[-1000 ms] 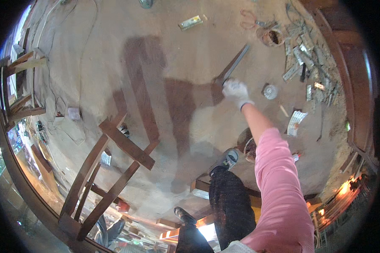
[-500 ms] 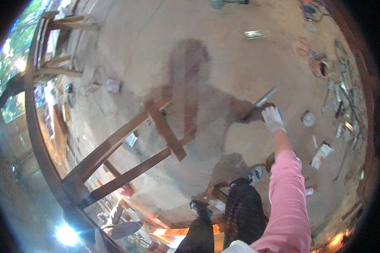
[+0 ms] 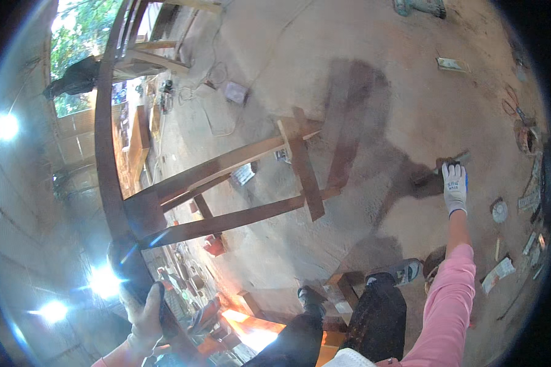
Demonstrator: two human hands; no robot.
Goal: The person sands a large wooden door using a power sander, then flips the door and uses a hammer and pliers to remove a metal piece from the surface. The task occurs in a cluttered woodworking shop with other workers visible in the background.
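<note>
Item one, nearest: my left hand [image 3: 146, 315], low at my left side, fingers wrapped tight around the dark curved wooden rail [image 3: 107, 153] of the frame that arcs up past me.

Item two: my legs in dark trousers, one sandal [image 3: 404, 271] planted on the concrete floor [image 3: 373, 92].

Item three: my right hand [image 3: 454, 186], in a white glove, at the end of a pink sleeve [image 3: 450, 306]. It is closed around the near end of a thin, flat, brownish strip [image 3: 452, 160], which pokes out past the glove, low over the floor. I cannot tell what the strip is made of.

Item four, beside the glove: a small round tin [image 3: 499, 211] and scattered paper packets [image 3: 498, 275] on the floor.

Item five, middle distance: a reddish-brown wooden frame [image 3: 257, 183] of crossed beams, joined to the rail I hold.

Item six, far: a flat grey slab [image 3: 236, 93] with cables near it.
</note>
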